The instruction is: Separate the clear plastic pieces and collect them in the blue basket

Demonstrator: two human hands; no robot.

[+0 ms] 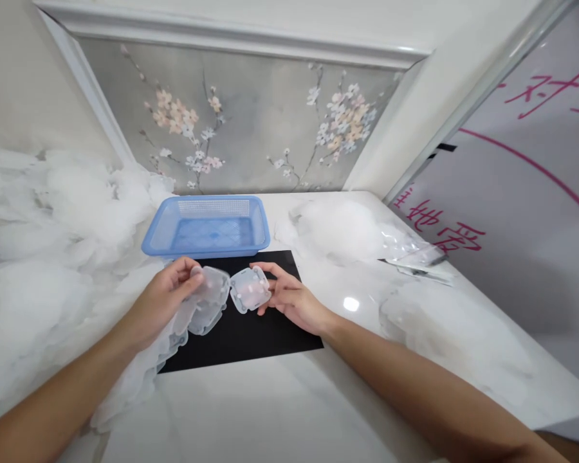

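Observation:
Pinched between the thumb and fingers of my left hand [176,286] is a translucent plastic piece [213,283], squarish with notched, rounded corners. More such pieces hang from it in a linked chain [203,321] that trails down to the left. My right hand [289,292] grips a similar single translucent plastic piece [249,289] by its right edge. The two pieces face each other edge to edge, very close; whether they touch or are joined I cannot tell. Both are held above a black mat [251,334].
A blue plastic basket [157,241] stands behind the mat. Large heaps of translucent pieces [43,257] fill the left side. Bagged white material [338,228] lies at the back right, near a clear plastic bag [410,247]. A whiteboard [521,270] with pink writing borders the right.

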